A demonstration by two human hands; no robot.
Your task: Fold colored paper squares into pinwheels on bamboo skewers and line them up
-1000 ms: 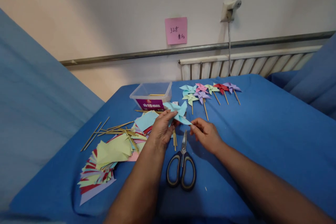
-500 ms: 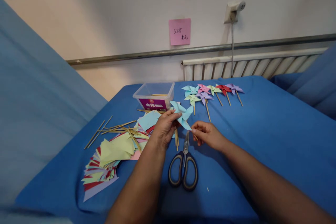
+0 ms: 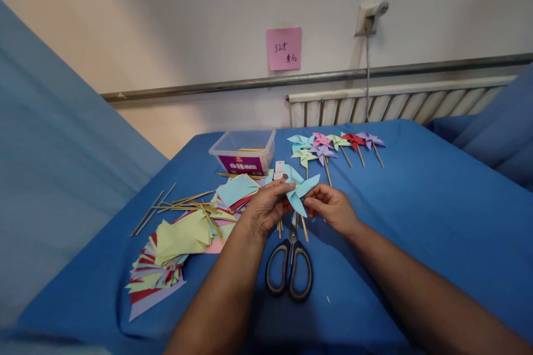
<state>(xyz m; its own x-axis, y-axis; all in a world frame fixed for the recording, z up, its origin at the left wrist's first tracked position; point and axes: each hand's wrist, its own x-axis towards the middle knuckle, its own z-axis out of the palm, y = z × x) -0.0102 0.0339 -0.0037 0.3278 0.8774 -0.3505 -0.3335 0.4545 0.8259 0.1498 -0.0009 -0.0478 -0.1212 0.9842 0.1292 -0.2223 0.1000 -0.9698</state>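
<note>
Plainly the light-blue paper pinwheel (image 3: 297, 188) is a feather-light, flimsy thing: thin folded paper that would crease or tear under a hard squeeze, fixed to a thin wooden stick (image 3: 305, 228) that looks stiff but easy to snap. The safest hold is probably at the centre, where the folded tips meet, and on the stick just under it, not on the loose vanes.

It is held up between both hands above the middle of the blue-covered table (image 3: 416, 216), nearer the front edge than the far one. The left hand (image 3: 266, 208) pinches the pinwheel's left side with thumb and fingertips. The right hand (image 3: 331, 208) is curled in just right of it, fingertips closed at the pinwheel's hub, though whether they grip paper or stick I cannot tell.

Scissors (image 3: 290, 266) lie closed on the table right below the hands.
</note>
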